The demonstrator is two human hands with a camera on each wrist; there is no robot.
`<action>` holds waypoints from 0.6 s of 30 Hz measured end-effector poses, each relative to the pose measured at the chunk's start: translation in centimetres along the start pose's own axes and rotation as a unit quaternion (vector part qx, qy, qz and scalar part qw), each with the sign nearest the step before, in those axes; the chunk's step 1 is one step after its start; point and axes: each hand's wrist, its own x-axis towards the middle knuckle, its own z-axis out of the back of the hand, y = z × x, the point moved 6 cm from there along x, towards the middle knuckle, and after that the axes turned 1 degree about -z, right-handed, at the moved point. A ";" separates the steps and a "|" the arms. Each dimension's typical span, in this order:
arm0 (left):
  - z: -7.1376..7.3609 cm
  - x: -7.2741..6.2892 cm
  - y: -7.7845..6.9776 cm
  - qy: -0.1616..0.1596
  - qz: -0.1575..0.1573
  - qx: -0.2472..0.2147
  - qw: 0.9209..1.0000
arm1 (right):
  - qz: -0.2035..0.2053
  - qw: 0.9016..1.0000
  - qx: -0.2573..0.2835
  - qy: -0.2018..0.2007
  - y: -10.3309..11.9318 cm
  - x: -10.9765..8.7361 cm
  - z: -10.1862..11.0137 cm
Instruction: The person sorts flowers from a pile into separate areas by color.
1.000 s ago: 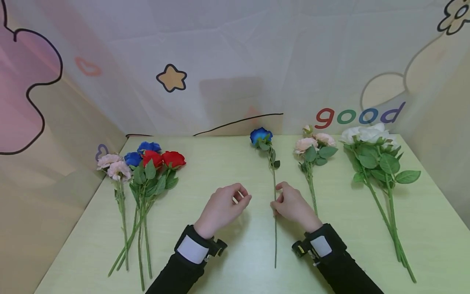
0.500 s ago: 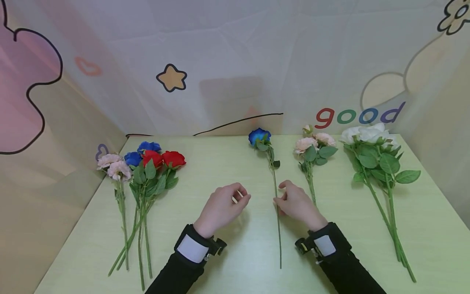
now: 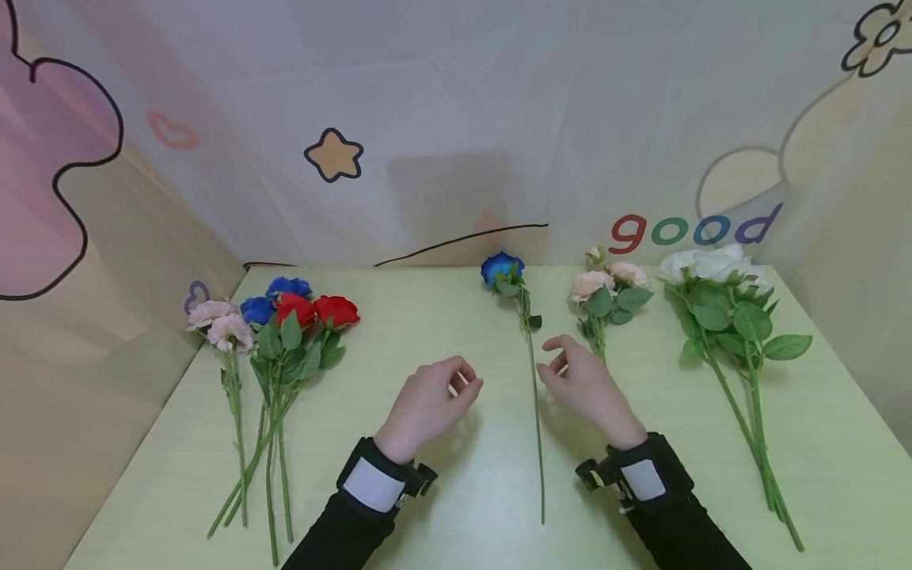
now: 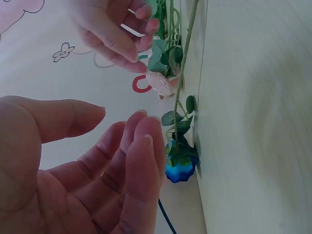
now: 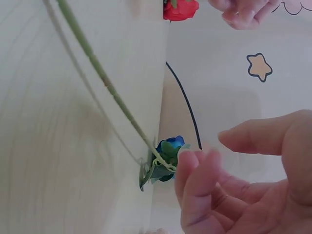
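A single blue rose [image 3: 502, 268] lies on the pale green table [image 3: 427, 317], its long stem [image 3: 536, 419] running toward me between my hands. My right hand [image 3: 552, 362] hovers just right of the stem with relaxed fingers and holds nothing. My left hand [image 3: 463, 381] rests left of the stem, loosely curled and empty. The left wrist view shows my left hand's fingers [image 4: 141, 146] in front of the blue rose [image 4: 179, 168]. In the right wrist view my right hand's fingers [image 5: 200, 180] hang apart from the stem [image 5: 97, 68] and the blue rose [image 5: 168, 146].
A bunch of pink, blue and red roses [image 3: 285, 317] lies at the left. Pink roses [image 3: 606, 289] and white roses [image 3: 712, 265] lie to the right of my right hand. Printed fabric walls close off the back and both sides.
My right hand has let go of the blue rose's stem and drawn slightly up and to the right. The stem has shifted a little. My left hand has stayed put.
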 end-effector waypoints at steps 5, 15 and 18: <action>0.0 0.0 0.0 -0.003 0.003 0.002 1.000 | 0.022 0.999 0.016 -0.024 0.6 -0.2 0.5; 0.5 0.0 -0.3 -0.027 -0.015 -0.033 0.999 | 0.069 0.987 0.136 -0.053 2.2 -0.3 0.2; 1.1 -0.3 0.1 -0.057 -0.011 -0.041 0.997 | 0.048 0.979 0.191 -0.047 2.3 -0.4 0.1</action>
